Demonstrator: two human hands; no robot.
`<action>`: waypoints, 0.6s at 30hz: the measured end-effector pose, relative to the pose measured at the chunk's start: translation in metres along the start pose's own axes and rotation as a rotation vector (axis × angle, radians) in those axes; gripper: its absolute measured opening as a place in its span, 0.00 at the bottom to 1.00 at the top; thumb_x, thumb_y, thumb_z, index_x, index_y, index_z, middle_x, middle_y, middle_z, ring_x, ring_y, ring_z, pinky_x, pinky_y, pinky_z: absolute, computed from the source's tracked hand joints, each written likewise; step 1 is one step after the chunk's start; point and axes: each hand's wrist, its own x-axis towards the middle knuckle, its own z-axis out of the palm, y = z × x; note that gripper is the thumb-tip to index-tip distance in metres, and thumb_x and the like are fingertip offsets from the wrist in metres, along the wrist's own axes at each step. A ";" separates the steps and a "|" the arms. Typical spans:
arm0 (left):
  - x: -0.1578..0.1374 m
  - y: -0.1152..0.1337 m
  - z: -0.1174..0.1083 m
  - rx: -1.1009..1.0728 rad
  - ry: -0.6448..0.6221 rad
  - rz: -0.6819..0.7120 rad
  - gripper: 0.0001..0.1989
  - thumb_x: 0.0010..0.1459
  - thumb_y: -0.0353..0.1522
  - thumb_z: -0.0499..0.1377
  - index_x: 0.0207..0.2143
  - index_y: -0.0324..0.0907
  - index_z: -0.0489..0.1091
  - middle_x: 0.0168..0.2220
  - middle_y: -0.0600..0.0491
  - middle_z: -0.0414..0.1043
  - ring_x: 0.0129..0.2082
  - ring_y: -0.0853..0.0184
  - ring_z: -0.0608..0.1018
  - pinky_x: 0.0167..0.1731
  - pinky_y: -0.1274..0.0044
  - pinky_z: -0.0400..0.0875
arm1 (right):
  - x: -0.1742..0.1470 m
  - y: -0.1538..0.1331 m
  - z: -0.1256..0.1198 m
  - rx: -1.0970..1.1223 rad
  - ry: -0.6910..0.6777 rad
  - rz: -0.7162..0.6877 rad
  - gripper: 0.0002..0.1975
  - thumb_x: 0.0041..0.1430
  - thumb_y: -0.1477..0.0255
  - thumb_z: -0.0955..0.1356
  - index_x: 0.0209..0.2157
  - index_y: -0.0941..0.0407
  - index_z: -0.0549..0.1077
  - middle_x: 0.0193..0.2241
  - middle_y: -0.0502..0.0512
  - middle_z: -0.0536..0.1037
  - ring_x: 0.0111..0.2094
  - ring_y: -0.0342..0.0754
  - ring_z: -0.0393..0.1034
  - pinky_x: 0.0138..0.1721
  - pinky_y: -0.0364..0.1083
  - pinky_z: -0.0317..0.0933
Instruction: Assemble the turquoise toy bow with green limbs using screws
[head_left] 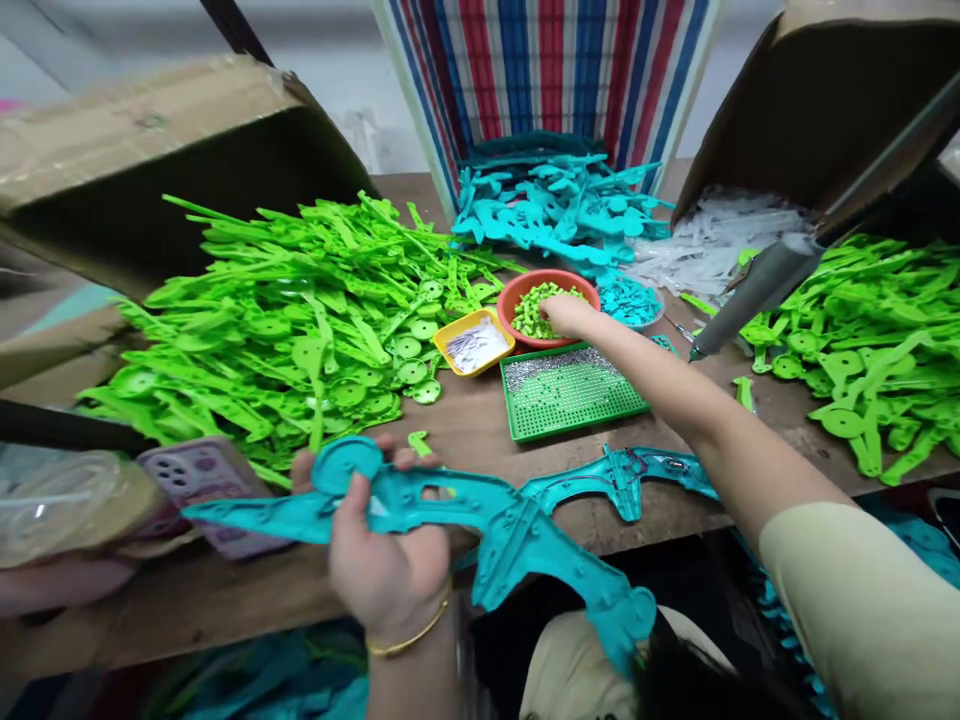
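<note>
My left hand (pixel 390 570) is wrapped around a long teal plastic shell piece (pixel 504 525), shaped like part of a toy bow or gun, with a round disc at its left end under my thumb. It is held up above the table's front edge, tilted down to the right. Reaching forward, my right hand (pixel 566 314) has its fingers down among small green plastic pieces (pixel 529 318) in an orange bowl (pixel 504 300); the fingertips are bent together and partly hidden. A second teal shell piece (pixel 581 478) lies on the table behind the held one.
A green tray (pixel 585 405) of tiny metal parts and a yellow dish (pixel 499 350) stand by the bowl. Green parts (pixel 270 330) pile up at left, more green parts (pixel 862 350) at right. A grey electric screwdriver (pixel 772 280) hangs at right; a phone (pixel 202 490) leans at left.
</note>
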 end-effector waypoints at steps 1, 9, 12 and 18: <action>-0.004 -0.006 0.005 -0.008 0.016 0.000 0.17 0.55 0.31 0.59 0.46 0.59 0.68 0.35 0.58 0.74 0.29 0.72 0.74 0.26 0.80 0.71 | -0.002 -0.001 -0.002 -0.013 0.020 -0.022 0.17 0.51 0.86 0.65 0.43 0.65 0.76 0.48 0.70 0.77 0.55 0.62 0.66 0.57 0.58 0.57; -0.022 -0.043 0.048 -0.038 -0.123 -0.085 0.28 0.58 0.59 0.45 0.50 0.53 0.65 0.34 0.53 0.74 0.27 0.65 0.76 0.29 0.70 0.75 | -0.106 -0.062 0.004 0.682 -0.051 -0.361 0.13 0.58 0.66 0.67 0.41 0.60 0.72 0.34 0.55 0.77 0.32 0.42 0.72 0.35 0.45 0.69; -0.026 -0.047 0.056 -0.022 -0.072 -0.021 0.25 0.61 0.55 0.46 0.47 0.49 0.67 0.38 0.52 0.74 0.36 0.64 0.79 0.36 0.71 0.76 | -0.150 -0.088 0.019 0.782 -0.133 -0.416 0.13 0.57 0.65 0.69 0.40 0.59 0.72 0.31 0.51 0.76 0.29 0.40 0.69 0.31 0.43 0.66; -0.033 -0.048 0.058 0.037 -0.081 0.086 0.26 0.62 0.54 0.48 0.48 0.46 0.68 0.49 0.50 0.73 0.54 0.62 0.74 0.55 0.69 0.68 | -0.174 -0.103 0.033 0.844 -0.090 -0.456 0.12 0.55 0.65 0.70 0.38 0.57 0.75 0.31 0.50 0.76 0.31 0.41 0.68 0.34 0.43 0.65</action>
